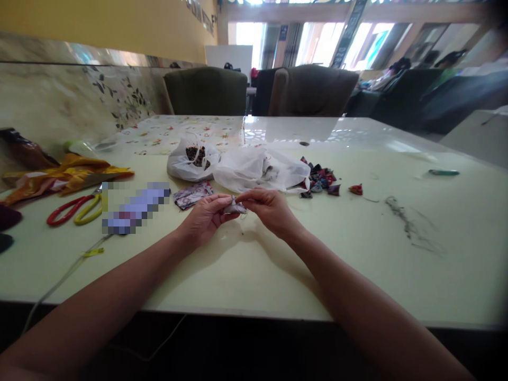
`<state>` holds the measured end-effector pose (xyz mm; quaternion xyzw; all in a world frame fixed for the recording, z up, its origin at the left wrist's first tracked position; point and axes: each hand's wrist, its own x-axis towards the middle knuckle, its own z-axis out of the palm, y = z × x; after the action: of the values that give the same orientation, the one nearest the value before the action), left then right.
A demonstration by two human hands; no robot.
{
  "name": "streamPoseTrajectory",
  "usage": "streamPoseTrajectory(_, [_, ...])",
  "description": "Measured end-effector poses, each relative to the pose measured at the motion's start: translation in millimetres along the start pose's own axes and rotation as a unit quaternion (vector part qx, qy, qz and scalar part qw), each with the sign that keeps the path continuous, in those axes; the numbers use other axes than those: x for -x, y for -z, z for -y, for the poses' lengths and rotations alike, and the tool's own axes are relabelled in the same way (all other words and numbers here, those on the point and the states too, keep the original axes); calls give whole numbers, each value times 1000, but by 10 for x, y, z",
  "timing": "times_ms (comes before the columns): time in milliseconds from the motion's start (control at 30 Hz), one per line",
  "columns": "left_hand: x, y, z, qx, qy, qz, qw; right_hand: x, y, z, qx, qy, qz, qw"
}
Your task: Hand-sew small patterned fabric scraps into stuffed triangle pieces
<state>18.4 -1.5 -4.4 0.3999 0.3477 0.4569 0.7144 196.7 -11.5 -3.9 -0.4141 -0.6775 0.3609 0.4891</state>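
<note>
A small pale patterned cloth piece (235, 207) is pinched in my left hand (206, 216), above the table. My right hand (266, 207) is closed at the upper edge of the same piece, its fingertips meeting those of my left hand. Whether a needle or thread is between the right fingertips is too small to tell. Just behind my left hand lies a folded patterned cloth (192, 195). Beyond both hands sit a white plastic bag (254, 172) and an open bag of dark bits (198, 159). Small coloured cloth pieces (322, 179) are heaped to their right.
Scissors with red and yellow handles (68, 210), a blurred-out flat object (137, 207) with a cable and an orange cloth (75, 172) lie left. Tangled thread (407, 222) and a green tool (443, 172) lie right. Chairs (206, 91) stand beyond the table (246, 280).
</note>
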Motion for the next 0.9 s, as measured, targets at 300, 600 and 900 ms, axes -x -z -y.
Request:
streamPoseTrajectory(300, [8,-5,38,-33,-14,10,999,27,-69,13,46,8,-20,999])
streamPoseTrajectory(600, [64,-50,63,-191,-125,-15,973,92,-155,98,209,91,-33,973])
streamPoseTrajectory(900, [75,-76,62,-333,-172,-11,927,91,-136,142,385,183,10,905])
